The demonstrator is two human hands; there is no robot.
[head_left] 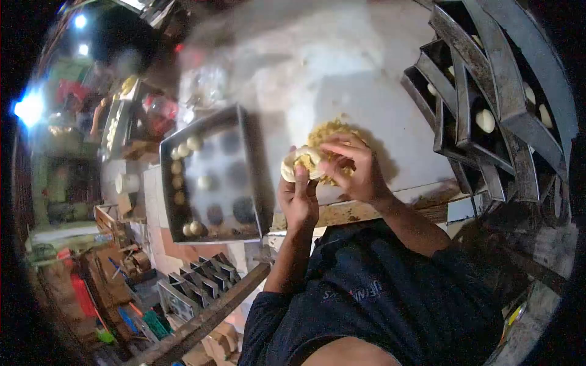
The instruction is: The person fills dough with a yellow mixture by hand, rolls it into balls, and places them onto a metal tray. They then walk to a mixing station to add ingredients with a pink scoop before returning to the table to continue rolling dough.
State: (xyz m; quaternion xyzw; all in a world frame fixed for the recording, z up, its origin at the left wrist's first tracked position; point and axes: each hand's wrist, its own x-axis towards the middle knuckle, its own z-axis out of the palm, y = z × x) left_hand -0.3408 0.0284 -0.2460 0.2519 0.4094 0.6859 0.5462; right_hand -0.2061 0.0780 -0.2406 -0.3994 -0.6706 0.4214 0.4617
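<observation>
A pale piece of dough [285, 166] with yellow crumbly filling [304, 161] in its middle rests in my left hand [299, 198], whose thumb presses on its near edge. My right hand [360, 168] is at the dough's right side, fingers bent and apart, its fingertips close to the filling; whether they hold a bit of it is too small to tell. Behind and under my right hand lies a heap of yellow crumbs [332, 127] on the light table [287, 91].
Left of my hands stands a dark-rimmed tray [249, 165] with several dough balls [193, 144]. Metal tins [452, 128], some with dough pieces [485, 121], are stacked at the right. More tins [198, 283] sit lower left. Another person's arm [96, 119] shows far left.
</observation>
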